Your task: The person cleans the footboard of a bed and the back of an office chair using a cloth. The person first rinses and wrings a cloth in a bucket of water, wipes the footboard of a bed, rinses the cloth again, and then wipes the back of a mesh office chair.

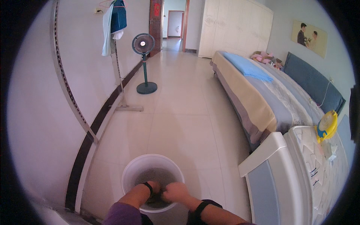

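A round white plastic bucket stands on the tiled floor in front of me, with murky, greyish-brown contents low inside. Both hands reach into it, close together. My left hand, with a dark band at the wrist, is lowered inside; its fingers are hidden. My right hand is beside it, fingers curled, and a black band circles that forearm. Something dark lies between and below the hands, too blurred to identify, so whether either hand holds it cannot be told.
A metal rack runs along the left wall, clothes hanging farther back. Beyond the bucket stands a green pedestal fan. At right are a made bed, a white bed frame and a mattress bearing a yellow fan.
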The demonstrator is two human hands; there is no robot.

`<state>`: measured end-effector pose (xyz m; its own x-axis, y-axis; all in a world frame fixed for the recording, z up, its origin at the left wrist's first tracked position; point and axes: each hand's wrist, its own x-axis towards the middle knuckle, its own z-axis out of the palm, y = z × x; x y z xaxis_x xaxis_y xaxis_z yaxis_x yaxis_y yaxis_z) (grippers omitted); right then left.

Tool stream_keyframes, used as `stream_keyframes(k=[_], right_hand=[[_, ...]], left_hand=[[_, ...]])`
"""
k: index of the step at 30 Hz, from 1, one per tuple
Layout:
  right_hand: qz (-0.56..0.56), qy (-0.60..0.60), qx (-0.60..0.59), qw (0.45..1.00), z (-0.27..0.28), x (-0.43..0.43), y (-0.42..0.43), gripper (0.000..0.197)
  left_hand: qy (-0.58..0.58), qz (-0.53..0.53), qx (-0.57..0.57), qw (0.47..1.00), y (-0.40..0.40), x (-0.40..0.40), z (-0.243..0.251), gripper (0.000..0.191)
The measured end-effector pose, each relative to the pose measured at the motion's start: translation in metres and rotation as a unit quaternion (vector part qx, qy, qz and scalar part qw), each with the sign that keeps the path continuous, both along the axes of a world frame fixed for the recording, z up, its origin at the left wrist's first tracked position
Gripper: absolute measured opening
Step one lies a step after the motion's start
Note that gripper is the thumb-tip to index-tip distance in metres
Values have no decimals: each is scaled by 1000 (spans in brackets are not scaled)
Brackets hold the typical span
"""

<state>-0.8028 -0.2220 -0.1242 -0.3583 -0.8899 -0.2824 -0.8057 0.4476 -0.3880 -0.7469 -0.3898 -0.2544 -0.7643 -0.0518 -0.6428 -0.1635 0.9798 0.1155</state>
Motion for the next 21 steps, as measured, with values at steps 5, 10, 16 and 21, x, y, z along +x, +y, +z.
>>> stream_keyframes(k=[5,10,16,21], right_hand=[[-5,19,-35,999,-25,2,-4,33],[-8,34,-53,998,-21,7,-3,31],[27,46,-86,995,-63,1,-10,24],[-223,-321,-192,900,-80,3,-35,45]], left_hand=[[57,64,-108,990,-23,6,-35,34],[-54,-50,-5,997,-51,-8,-19,18],[-1,250,223,942,-46,16,103,14],[217,452,422,756,-7,54,158,8]])
